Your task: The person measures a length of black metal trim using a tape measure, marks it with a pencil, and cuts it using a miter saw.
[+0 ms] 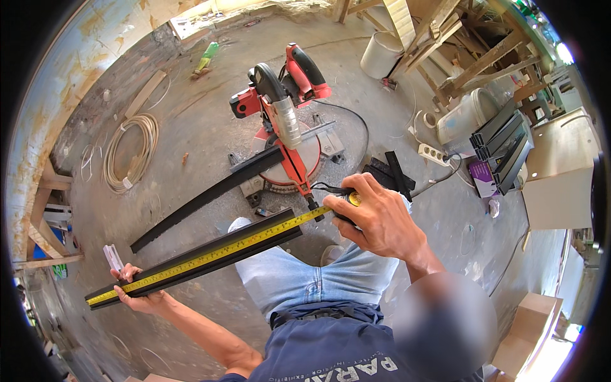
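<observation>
A long black channel-like strip [254,253] lies slantwise across in front of me, above my thighs. Along its length runs the pulled-out yellow blade [216,252] of a tape measure [352,200]. My left hand [141,298] is closed around the strip near its left end, with fingers against the blade there. The tape measure's case sits in my right hand [385,219], just past the strip's right end; the fingers cover much of it. Beyond the strip, a red and black miter saw [293,165] stands on the floor, with a second black strip [197,200] resting on its base.
A coiled pale hose or cable [151,149] lies at left, near a green bottle [207,56]. Short black offcuts [389,175] and a white power strip [433,153] are to the right. Farther right are buckets [466,114], stacked black pieces [506,149] and a pale box [554,172].
</observation>
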A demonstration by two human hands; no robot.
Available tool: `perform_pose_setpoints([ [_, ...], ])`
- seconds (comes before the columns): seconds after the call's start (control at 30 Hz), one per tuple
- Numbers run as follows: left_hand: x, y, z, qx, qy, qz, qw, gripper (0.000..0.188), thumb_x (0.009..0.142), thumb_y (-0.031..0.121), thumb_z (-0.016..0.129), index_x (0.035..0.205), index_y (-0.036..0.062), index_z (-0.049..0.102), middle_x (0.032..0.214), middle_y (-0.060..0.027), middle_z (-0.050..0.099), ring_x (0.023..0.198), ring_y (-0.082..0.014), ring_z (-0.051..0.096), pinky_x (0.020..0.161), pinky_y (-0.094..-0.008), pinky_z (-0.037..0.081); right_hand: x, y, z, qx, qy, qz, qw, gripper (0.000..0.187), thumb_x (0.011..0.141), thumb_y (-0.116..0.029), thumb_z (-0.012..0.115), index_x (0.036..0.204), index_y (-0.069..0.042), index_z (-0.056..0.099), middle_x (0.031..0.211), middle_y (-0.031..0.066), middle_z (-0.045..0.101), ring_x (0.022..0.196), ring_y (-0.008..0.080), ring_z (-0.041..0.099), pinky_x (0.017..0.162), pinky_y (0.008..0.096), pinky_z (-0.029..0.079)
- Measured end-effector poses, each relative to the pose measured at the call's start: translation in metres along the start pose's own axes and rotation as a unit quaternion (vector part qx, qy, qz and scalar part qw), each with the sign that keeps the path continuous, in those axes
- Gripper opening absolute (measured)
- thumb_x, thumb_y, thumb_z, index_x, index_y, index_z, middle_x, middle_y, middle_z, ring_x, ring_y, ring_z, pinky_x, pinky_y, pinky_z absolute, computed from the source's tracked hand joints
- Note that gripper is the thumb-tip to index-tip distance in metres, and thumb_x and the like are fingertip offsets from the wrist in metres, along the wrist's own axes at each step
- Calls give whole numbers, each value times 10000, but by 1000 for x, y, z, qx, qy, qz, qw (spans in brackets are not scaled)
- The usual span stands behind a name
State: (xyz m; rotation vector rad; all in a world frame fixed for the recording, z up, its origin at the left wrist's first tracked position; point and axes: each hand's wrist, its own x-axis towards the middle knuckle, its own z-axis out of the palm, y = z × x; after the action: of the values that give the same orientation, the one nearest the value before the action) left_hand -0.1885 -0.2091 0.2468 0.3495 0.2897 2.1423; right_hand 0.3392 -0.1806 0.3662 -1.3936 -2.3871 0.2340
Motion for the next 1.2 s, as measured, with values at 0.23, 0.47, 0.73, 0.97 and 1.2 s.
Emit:
perform_pose_setpoints([
  [0.23, 2, -7, 7, 12, 35, 10, 999, 397, 970, 160, 614, 1283, -80, 577, 969, -115, 455, 924, -208, 517, 844, -284, 499, -4, 5, 6, 1, -2, 10, 1000, 399, 819, -207, 737, 1206, -153, 658, 1110, 131, 552, 972, 286, 601, 671, 386, 532],
  [0.47, 6, -6, 1, 9, 14, -14, 1000, 391, 973, 159, 608, 1277, -86, 582, 962, -122, 455, 928, -219, 520, 852, -288, 495, -3, 8, 7, 5, -1, 11, 1000, 353, 838, -180, 693, 1180, -122, 628, 1095, 130, 541, 963, 271, 588, 656, 385, 541],
  [0.73, 8, -9, 4, 6, 11, -17, 1000, 395, 974, 160, 610, 1286, -79, 573, 947, -115, 456, 925, -215, 527, 864, -295, 499, -5, 7, 6, 5, -1, 18, 1000, 353, 838, -178, 689, 1181, -120, 625, 1089, 127, 539, 961, 271, 591, 658, 387, 547],
  [0.97, 9, -6, 3, 19, 28, -3, 999, 391, 969, 161, 621, 1265, -93, 596, 950, -113, 452, 920, -218, 527, 858, -291, 504, -6, 7, 11, 8, 1, 20, 1000, 361, 834, -172, 689, 1186, -121, 625, 1085, 124, 539, 964, 273, 589, 667, 389, 551],
  [1.2, -6, -44, 23, 51, 17, -3, 999, 671, 930, 433, 719, 1328, -78, 543, 947, -103, 429, 868, -214, 554, 845, -300, 564, -2, 16, 36, 48, -61, 37, 996, 398, 856, -213, 678, 1239, -141, 602, 1122, 165, 532, 1033, 341, 583, 739, 434, 570],
])
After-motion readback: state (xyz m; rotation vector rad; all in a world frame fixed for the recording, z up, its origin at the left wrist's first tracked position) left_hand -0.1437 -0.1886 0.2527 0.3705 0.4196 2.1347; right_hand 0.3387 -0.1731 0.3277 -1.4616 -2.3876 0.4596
